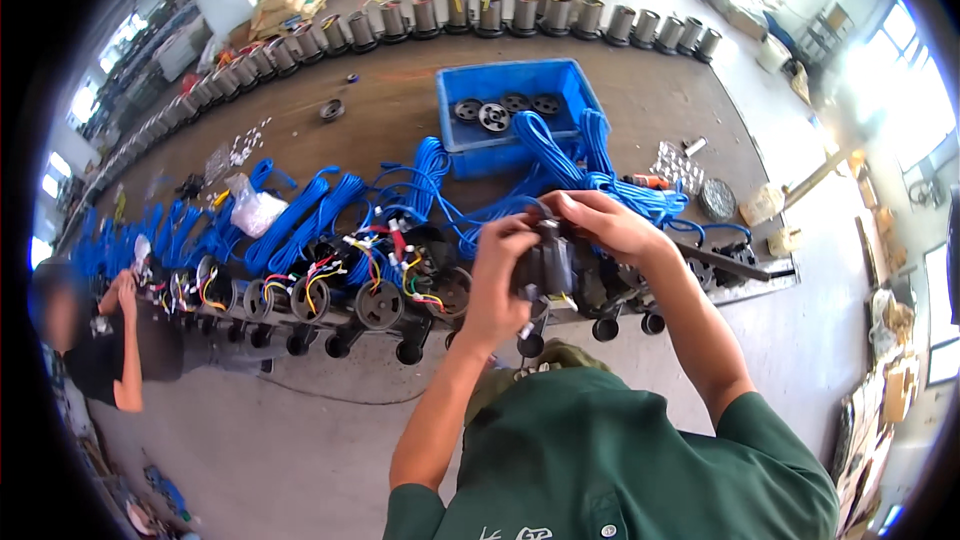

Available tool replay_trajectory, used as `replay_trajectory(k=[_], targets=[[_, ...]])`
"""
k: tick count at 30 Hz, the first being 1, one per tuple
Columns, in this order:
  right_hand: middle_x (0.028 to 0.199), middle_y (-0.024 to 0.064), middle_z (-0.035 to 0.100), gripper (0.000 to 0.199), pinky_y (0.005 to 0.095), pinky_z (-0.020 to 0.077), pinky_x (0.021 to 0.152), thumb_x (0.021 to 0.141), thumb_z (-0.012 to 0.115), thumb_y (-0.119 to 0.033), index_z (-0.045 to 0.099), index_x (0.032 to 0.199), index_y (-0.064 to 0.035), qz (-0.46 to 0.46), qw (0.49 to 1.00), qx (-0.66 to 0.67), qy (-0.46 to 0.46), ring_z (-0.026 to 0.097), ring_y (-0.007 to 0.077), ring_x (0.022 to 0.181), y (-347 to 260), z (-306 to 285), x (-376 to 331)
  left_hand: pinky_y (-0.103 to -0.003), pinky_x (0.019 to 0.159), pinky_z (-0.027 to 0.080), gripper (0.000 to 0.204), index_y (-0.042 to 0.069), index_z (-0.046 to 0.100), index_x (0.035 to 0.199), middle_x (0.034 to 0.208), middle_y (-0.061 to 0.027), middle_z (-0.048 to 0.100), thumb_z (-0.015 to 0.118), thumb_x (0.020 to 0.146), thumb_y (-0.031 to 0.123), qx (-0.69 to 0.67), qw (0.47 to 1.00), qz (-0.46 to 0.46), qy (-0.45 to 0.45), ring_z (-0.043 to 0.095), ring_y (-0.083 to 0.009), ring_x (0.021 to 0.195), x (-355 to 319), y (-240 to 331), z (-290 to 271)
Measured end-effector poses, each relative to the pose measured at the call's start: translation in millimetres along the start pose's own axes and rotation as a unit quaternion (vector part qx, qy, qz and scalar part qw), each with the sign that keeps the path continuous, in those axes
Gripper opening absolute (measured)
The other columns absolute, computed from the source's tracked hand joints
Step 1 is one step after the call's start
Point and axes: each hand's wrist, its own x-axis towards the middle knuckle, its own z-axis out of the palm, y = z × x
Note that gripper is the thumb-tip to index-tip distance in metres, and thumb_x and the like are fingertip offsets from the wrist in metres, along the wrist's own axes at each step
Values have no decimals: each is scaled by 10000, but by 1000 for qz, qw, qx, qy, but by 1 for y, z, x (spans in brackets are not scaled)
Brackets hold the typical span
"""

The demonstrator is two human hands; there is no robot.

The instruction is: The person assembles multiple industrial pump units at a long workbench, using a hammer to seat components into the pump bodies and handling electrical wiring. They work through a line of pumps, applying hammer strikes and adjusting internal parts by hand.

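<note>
Up close, left hand (497, 275) and right hand (598, 223) both closed around a dark motor (548, 265), blue cables (560, 165) behind, blue crate (520, 110) of pulleys beyond.

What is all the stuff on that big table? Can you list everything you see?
Dark motor: one, black, held in both hands at the table's near edge.
Motors with coloured wires: a row, black, along the near edge.
Cable bundles: many, blue, mid-table.
Bin: one, blue, holding dark pulley wheels.
Metal cylinders: a long row, grey, far edge.
Plastic bag: one, clear, left of centre.
Co-worker: one, dark top, far left.
Left hand: gripping the motor.
Right hand: on top of the motor.
</note>
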Motion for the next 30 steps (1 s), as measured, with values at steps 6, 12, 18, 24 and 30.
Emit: replay_trajectory(k=[6,12,18,24,30], targets=[[1121,103,724,596,308,558,844,1048,547,-530,689,1202,29,186,978,34,-83,676,161,975,5,-25,43,-397,1009,452,584,69,579,1203,1209,-164,549,564,648,-110,-51,995,-18,-83,566,-386,1145,-5,5,34],[809,98,671,184,342,507,596,990,538,-146,661,919,-29,309,906,280,71,617,196,691,130,-67,127,-311,1004,464,564,15,576,1197,1159,-120,618,426,664,-93,-177,967,-181,8,611,-225,1092,-34,-43,36],[777,61,609,238,268,464,586,1044,544,-153,584,1223,-2,-59,901,307,300,613,166,719,0,35,77,-294,1001,469,472,8,601,1262,1219,-69,629,570,793,-34,-209,959,-188,26,615,-163,1107,-56,-44,2],[926,93,686,439,328,486,772,1036,537,-160,451,1430,14,-140,894,280,321,646,167,873,22,-14,78,-304,977,494,450,-1,636,1237,1180,-73,670,581,800,-91,-297,928,-216,57,640,-173,1088,-18,-53,29],[1333,122,656,583,381,457,1037,1076,467,-480,606,1362,8,7,966,245,76,605,229,1208,69,1,65,-388,999,574,296,17,610,1283,1212,-135,694,554,993,43,-615,686,-378,89,691,-244,1128,-27,-87,16]])
